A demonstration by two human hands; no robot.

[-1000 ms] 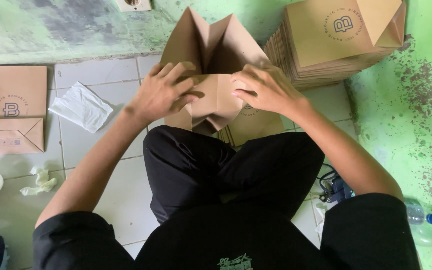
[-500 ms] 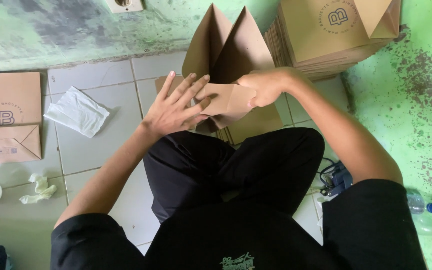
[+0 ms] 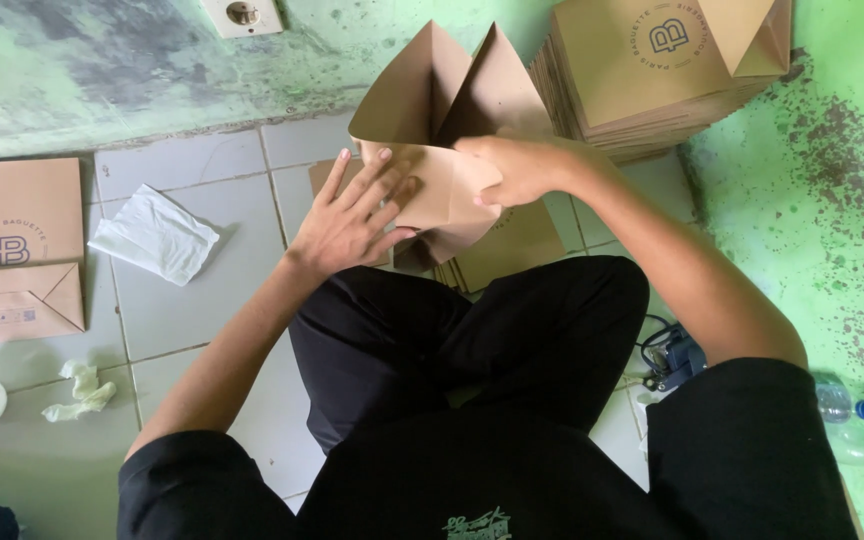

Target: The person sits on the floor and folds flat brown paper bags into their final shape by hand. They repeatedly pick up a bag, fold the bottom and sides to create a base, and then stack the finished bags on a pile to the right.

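Observation:
I sit cross-legged on a tiled floor with a brown paper bag (image 3: 442, 110) held up over my knees, its bottom flaps spread open. My right hand (image 3: 517, 170) grips a folded flap of the bag from the right. My left hand (image 3: 352, 215) lies flat with fingers apart, pressing on the bag's flap from the left. More flat brown bags (image 3: 507, 245) lie on the floor under the held one.
A tall stack of finished brown bags (image 3: 642, 80) stands at the back right against the green wall. Another flat bag (image 3: 12, 250) lies at the left, with white crumpled paper (image 3: 152, 235) beside it. Plastic bottles (image 3: 857, 430) lie at the right.
The bag has risen a little and its flaps have spread wider. My left hand has flattened onto the flap, and my right hand has closed tighter on the fold.

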